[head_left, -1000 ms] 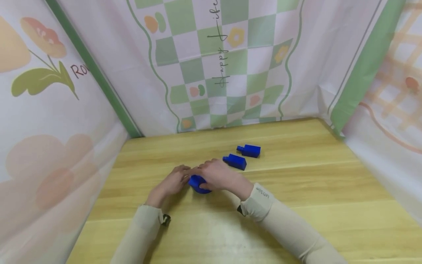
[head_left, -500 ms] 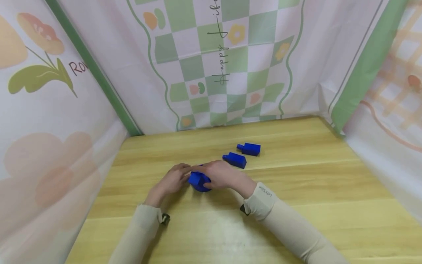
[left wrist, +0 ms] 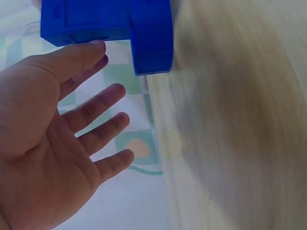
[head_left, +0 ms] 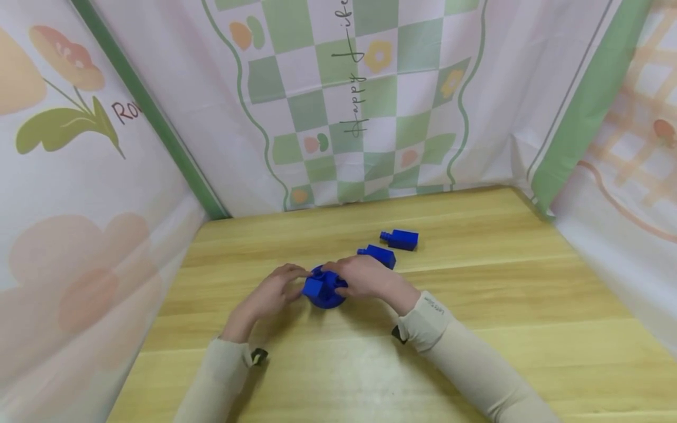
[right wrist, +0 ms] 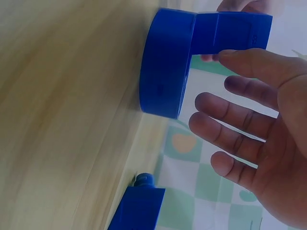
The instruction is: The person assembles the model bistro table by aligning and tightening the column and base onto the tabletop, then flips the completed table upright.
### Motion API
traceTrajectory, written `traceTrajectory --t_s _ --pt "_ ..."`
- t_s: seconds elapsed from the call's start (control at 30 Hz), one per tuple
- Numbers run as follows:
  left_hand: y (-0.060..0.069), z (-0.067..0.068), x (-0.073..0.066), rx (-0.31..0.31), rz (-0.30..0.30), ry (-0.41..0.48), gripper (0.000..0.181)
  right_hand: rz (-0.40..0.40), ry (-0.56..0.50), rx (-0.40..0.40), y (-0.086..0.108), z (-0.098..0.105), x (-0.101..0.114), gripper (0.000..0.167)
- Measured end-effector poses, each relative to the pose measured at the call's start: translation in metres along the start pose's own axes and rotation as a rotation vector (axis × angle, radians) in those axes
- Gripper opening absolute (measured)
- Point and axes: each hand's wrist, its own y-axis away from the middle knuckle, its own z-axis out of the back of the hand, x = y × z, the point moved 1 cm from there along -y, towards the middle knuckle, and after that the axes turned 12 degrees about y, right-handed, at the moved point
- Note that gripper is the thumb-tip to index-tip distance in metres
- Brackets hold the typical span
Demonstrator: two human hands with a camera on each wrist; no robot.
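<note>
Loose on both sides: neither hand closes round anything. On the left hand [head_left: 271, 294], the thumb lies against an upright blue rectangular plastic-looking block [head_left: 313, 288], the other fingers relaxed and spread. On the right hand [head_left: 365, 277], the fingers are extended and parted; the right wrist view has its thumb overlapping the same block's edge, and whether it presses cannot be told.

That block stands on a round blue plastic-looking base [head_left: 326, 304], which rests on the pale wood-grain table [head_left: 349, 364] between the hands. Two more blue blocks with stubby necks lie on their sides near the right hand: the nearer one [head_left: 382, 254] and the farther one [head_left: 400, 239].

The step in hand looks like seating or steadying the block on the base. Next, I judge, comes checking that it stands firm, then freeing one hand for a loose block.
</note>
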Motion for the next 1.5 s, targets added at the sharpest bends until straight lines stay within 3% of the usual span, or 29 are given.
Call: traceTrajectory --t_s 0.27,0.6,0.9,1.27,1.5 --pt "0.009 0.006 -0.008 -0.020 -0.031 0.050 0.042 -0.072 -0.033 0.051 0.003 0.001 -0.008 0.052" --pt "0.009 0.008 -0.014 -0.047 -0.080 0.081 0.042 -0.133 -0.085 0.076 0.008 -0.003 -0.022 0.051" --pt "0.008 0.009 -0.013 -0.086 -0.148 0.040 0.041 -0.144 -0.112 0.080 0.011 -0.006 -0.032 0.052" --pt "0.008 0.004 -0.017 -0.156 0.034 0.067 0.046 -0.221 -0.051 0.044 0.020 -0.003 -0.047 0.049" --pt "0.006 0.001 -0.024 -0.188 0.064 0.015 0.051 -0.260 -0.034 0.005 0.026 -0.003 -0.055 0.045"
